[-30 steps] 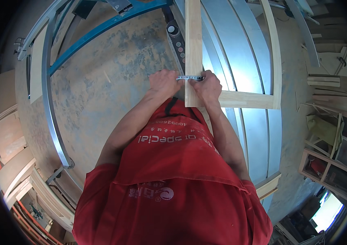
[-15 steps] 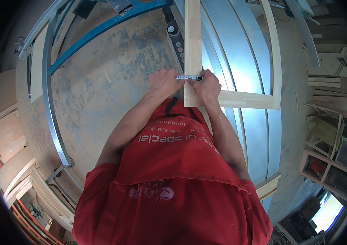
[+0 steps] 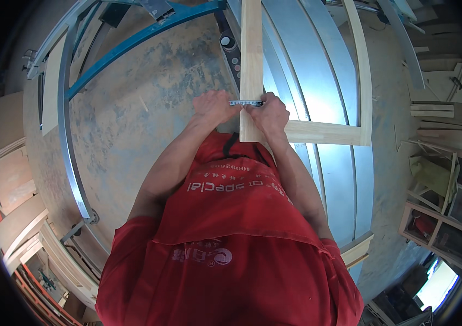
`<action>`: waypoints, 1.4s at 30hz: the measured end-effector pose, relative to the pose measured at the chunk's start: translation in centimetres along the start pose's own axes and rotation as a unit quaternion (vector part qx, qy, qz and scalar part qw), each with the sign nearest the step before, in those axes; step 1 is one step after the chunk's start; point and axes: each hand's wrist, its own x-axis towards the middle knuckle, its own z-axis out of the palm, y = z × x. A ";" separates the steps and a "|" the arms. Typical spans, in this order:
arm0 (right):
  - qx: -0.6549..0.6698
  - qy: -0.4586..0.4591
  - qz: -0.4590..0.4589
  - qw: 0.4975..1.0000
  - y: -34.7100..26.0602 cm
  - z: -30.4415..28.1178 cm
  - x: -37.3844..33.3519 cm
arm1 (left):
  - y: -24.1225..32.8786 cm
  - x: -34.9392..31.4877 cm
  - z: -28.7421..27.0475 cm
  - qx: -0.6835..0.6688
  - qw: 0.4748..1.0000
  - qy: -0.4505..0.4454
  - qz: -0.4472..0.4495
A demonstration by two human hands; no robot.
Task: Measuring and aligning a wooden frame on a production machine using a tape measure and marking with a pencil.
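Observation:
A short stretch of tape measure (image 3: 246,102) runs between my two hands across the near end of a pale wooden frame's (image 3: 251,54) left-hand bar. My left hand (image 3: 213,107), just left of that bar, is closed on one end of the tape. My right hand (image 3: 271,115) grips the other end over the wood, its fingers closed beside the frame's corner. Most of the tape's case, if it is there, is hidden in my right hand. The frame lies on a shiny metal machine table (image 3: 328,60).
Left of the frame is a dark control panel with round buttons (image 3: 227,42). A blue beam (image 3: 144,46) and a metal rail (image 3: 68,152) bound the floor on the left. Wood offcuts (image 3: 432,110) and a cabinet frame (image 3: 437,228) stand at the right.
Both hands, the tape and the wooden frame sit slightly farther left in the picture, and the whole view has shifted a little too. The hold on the tape looks the same.

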 end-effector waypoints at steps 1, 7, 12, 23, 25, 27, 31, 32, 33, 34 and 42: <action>0.001 0.002 -0.007 1.000 -0.2 0.0 0.1 | -0.2 0.1 -0.2 0.000 1.000 0.001 0.000; 0.037 0.083 -0.082 0.993 3.5 -0.6 0.2 | 0.2 2.4 -1.7 0.007 0.999 -0.007 0.031; 0.075 0.277 -0.041 0.957 12.7 -6.1 -0.2 | 2.4 4.0 -2.7 0.027 0.998 -0.007 0.050; 0.059 0.361 0.127 0.922 29.7 -17.3 5.7 | 0.4 2.2 -5.1 0.053 0.998 0.033 0.030; 0.101 0.318 0.135 0.933 31.0 -18.0 6.4 | 1.7 2.4 -5.5 0.034 0.996 0.052 0.071; 0.100 0.349 0.150 0.919 31.5 -16.9 6.3 | 3.4 3.4 -5.5 0.031 0.994 0.056 0.094; 0.192 0.352 0.159 0.902 29.4 -14.3 5.3 | 13.4 3.9 -4.9 0.005 0.983 0.054 0.177; 0.236 0.348 0.160 0.893 28.7 -14.0 4.9 | 17.0 3.8 -4.9 0.000 0.984 0.031 0.178; 0.237 0.341 0.161 0.895 28.4 -14.0 4.7 | 19.7 4.4 -4.1 -0.005 0.980 0.032 0.194; 0.251 0.327 0.162 0.897 28.3 -14.0 4.7 | 22.2 5.0 -3.1 -0.010 0.977 0.033 0.210; 0.243 0.311 0.092 0.914 29.7 -13.3 5.1 | 36.0 8.4 2.4 0.023 0.985 -0.077 0.152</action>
